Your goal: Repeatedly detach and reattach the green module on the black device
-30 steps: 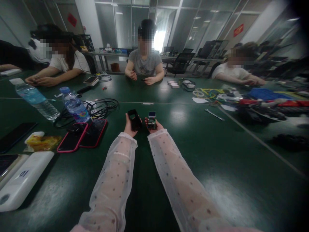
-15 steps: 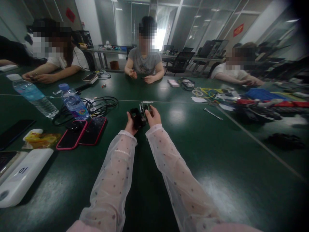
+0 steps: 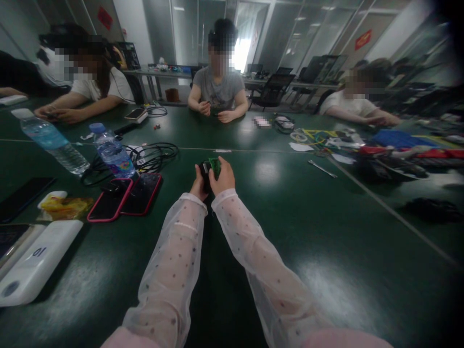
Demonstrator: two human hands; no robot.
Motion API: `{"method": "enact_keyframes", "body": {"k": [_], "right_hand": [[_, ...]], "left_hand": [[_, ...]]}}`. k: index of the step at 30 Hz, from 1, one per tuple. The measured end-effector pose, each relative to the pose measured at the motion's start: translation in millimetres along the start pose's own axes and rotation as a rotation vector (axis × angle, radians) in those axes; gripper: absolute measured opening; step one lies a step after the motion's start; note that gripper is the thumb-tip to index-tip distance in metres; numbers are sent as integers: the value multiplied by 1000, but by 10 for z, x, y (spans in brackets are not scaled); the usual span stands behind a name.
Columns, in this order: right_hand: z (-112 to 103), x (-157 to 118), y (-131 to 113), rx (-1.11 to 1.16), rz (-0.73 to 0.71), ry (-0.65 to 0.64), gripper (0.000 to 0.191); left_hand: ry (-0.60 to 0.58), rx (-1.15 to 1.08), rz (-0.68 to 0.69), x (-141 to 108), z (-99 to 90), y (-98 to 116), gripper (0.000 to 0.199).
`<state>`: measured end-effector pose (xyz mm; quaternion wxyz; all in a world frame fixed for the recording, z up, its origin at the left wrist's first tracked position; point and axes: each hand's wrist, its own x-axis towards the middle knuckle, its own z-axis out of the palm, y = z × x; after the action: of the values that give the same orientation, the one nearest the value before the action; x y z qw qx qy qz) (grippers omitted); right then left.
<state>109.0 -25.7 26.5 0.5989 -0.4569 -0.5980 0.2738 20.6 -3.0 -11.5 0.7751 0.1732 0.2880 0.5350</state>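
Both hands are held close together over the green table [image 3: 297,217], near the middle of the head view. My left hand [image 3: 198,185] is closed around a small black case [image 3: 206,175], whose lower part is partly hidden by the fingers. Just to its right, my right hand [image 3: 224,178] grips a small green circuit board [image 3: 215,167] between thumb and fingers. The board is tilted and lies right beside the case; whether the two touch cannot be made out.
On the left are two bottles [image 3: 112,152], black cables [image 3: 155,155], two red-edged phones [image 3: 141,195] and a white device [image 3: 39,263]. A wrench [image 3: 322,169] and piled cables and tools lie right. Three people sit across the table.
My right hand has moved closer to the left one and turned the board, so its green face now shows. The black case has turned and is now more hidden.
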Motion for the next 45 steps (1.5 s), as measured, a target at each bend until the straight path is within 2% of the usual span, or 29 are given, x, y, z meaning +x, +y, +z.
{"method": "enact_keyframes", "body": {"k": [4, 8, 11, 14, 16, 19, 22, 27, 45], "right_hand": [[-6, -9, -13, -19, 20, -100, 52], [-37, 82, 83, 168, 128, -54, 41], [-83, 203, 250, 358, 283, 35, 26], [-136, 280, 374, 561, 455, 59, 15], [-181, 276, 403, 668, 583, 58, 17], [-279, 202, 426, 834, 772, -30, 29], [-398, 119, 496, 1019, 901, -66, 37], [-495, 91, 637, 1178, 936, -33, 35], [-470, 100, 710, 1178, 921, -58, 35]], "left_hand": [[-18, -6, 28, -37, 19, 8, 72], [-32, -95, 26, -61, 9, 37, 72], [62, -194, 1, -58, -16, 73, 68], [100, -273, -3, -68, -18, 107, 63], [97, -295, -6, -87, -4, 123, 62], [83, -303, -15, -118, 19, 136, 61], [68, -299, -27, -131, 24, 143, 61], [61, -266, -8, -127, 21, 156, 61], [53, -128, -66, -182, 70, 204, 68]]}}
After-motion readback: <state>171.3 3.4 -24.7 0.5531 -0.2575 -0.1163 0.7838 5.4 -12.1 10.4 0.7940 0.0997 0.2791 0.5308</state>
